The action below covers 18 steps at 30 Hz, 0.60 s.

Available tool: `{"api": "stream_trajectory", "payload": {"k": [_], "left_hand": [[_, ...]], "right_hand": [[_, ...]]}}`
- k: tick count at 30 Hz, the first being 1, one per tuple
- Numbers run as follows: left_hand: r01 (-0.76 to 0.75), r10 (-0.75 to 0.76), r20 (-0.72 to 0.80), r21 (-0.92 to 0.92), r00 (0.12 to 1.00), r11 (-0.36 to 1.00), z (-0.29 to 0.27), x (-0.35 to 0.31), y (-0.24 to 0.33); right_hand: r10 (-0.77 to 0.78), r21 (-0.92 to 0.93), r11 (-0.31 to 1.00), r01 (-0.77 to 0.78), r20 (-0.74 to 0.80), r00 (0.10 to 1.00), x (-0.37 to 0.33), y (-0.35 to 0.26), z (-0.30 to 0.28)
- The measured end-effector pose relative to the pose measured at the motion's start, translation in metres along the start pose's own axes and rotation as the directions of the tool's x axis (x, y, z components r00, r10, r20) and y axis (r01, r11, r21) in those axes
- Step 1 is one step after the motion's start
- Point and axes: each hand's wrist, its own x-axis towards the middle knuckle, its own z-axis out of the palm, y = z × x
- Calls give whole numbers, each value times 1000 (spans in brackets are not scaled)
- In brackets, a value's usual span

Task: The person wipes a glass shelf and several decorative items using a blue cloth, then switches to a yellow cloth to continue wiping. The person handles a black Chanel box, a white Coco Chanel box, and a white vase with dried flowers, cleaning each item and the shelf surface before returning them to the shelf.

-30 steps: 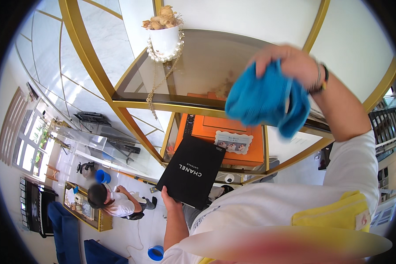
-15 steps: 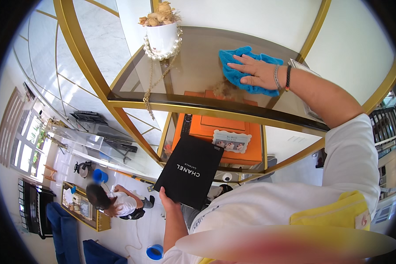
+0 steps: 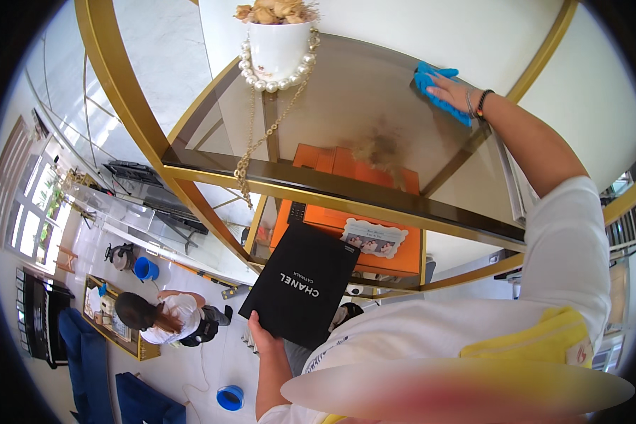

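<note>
The right hand (image 3: pixel 451 95) lies palm down on a blue cloth (image 3: pixel 425 78), its fingers stretched out over the fabric rather than closed round it. The cloth sits on the smoked-glass shelf (image 3: pixel 346 85), at the back edge toward the right end. A dark bracelet (image 3: pixel 483 104) and a silvery one circle the right wrist. The left hand (image 3: pixel 265 336) grips a black book (image 3: pixel 300 283) by its lower left part, thumb on the cover; the fingers behind it are hidden. The book is held tilted, cover up, in front of the stand and lower than the shelf.

Toward the shelf's left end stands a white pot (image 3: pixel 279 53) of dried flowers (image 3: pixel 275 10). A string of pearls (image 3: pixel 272 85) loops round the pot, and a gold chain (image 3: pixel 267 140) hangs past the shelf's front edge. A brownish blotch shows in the middle of the glass; whether it is a mark or a reflection cannot be told. Below are orange boxes (image 3: pixel 396 264), with a remote (image 3: pixel 297 212) and a scalloped photo frame (image 3: pixel 371 238) on them, the book partly overlapping this group.

Farther off, at lower left, a co-worker (image 3: pixel 180 318) bends beside a low gold-edged desk (image 3: pixel 148 350), near a blue bucket (image 3: pixel 146 268).
</note>
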Motion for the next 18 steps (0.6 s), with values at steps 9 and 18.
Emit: {"api": "stream_trajectory", "payload": {"k": [9,18], "left_hand": [[6,-6,-65,1,998,1000,-8,2,-3],[26,-26,-46,-8,999,1000,-11,7,-5]], "right_hand": [[224,35,974,-222,-61,973,85,-26,-9],[-487,-90,871,482,-44,872,-93,-142,10]]}}
